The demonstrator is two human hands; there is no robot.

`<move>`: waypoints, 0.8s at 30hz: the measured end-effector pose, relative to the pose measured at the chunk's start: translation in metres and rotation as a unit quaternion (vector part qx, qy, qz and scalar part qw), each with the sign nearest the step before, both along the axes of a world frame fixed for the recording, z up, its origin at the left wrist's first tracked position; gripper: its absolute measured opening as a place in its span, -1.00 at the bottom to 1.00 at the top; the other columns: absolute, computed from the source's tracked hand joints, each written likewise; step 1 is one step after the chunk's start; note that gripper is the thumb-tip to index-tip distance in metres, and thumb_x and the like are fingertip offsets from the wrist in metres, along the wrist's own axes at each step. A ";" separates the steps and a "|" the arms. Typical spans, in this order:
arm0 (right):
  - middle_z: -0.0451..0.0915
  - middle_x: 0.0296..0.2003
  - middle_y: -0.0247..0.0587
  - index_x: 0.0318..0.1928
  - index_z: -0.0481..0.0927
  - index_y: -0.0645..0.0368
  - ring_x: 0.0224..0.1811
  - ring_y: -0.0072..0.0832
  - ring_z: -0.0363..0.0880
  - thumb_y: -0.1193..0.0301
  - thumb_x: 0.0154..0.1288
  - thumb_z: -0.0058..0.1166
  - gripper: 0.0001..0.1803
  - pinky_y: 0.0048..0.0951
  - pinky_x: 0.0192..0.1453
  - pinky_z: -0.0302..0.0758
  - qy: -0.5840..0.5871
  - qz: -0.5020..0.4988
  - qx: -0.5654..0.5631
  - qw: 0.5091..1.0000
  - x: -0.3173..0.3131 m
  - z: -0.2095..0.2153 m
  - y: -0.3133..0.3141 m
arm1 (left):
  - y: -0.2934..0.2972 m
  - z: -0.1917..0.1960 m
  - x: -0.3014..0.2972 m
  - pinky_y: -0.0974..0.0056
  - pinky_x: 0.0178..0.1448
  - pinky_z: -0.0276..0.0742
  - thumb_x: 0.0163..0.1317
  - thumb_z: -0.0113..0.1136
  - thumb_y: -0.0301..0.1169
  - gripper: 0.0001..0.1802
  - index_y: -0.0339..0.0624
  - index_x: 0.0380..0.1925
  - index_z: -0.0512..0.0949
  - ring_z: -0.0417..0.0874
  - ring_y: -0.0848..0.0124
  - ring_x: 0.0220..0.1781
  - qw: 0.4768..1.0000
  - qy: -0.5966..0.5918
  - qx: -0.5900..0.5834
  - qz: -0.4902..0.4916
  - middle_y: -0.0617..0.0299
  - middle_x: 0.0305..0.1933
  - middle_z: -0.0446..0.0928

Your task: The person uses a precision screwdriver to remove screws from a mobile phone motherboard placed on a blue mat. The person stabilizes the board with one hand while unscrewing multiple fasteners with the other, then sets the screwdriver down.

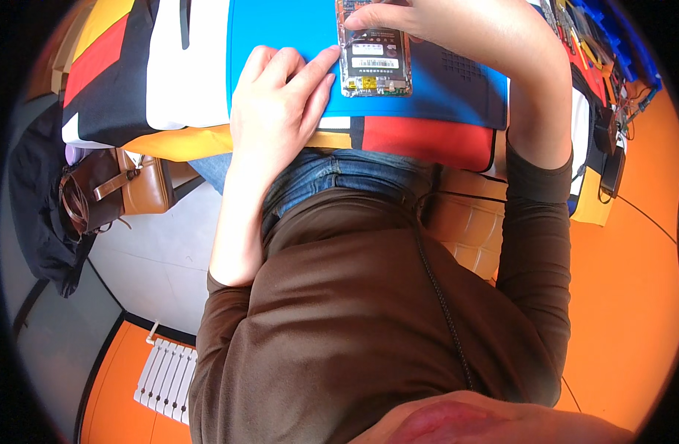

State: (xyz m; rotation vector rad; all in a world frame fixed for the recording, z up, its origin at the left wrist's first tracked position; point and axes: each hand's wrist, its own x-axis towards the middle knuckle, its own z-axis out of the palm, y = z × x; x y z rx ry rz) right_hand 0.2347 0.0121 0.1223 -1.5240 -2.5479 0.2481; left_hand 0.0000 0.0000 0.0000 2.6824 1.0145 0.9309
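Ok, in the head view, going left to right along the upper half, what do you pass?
Brown handbag → left hand → opened phone on the blue mat → right hand → tool tray at the far right.

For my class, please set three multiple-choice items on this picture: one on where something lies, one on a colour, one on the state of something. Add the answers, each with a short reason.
1. Where does the opened phone lie?
A. on the blue mat
B. on the floor
C. in the brown bag

2. What colour are the person's sleeves?
A. white
B. dark brown
C. yellow

3. In what state is the phone?
A. sealed in a box
B. back cover off, insides showing
C. folded shut

Answers:
1 A: the phone rests on the blue mat, the left hand touching its side and the right hand on its top.
2 B: both forearms wear dark brown cloth.
3 B: the label and circuit board are bare.
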 end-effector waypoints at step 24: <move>0.70 -0.33 -0.07 -0.23 0.71 0.24 -0.26 -0.25 0.72 0.32 0.32 0.34 -0.78 -0.34 -0.16 0.59 0.110 -0.025 0.067 0.991 0.008 0.033 0.006 | -0.001 0.000 0.000 0.22 -0.03 0.49 0.18 0.46 -0.47 -0.50 -0.03 0.18 0.72 0.43 0.30 -0.16 0.999 0.030 0.016 -0.024 0.27 -0.30 0.36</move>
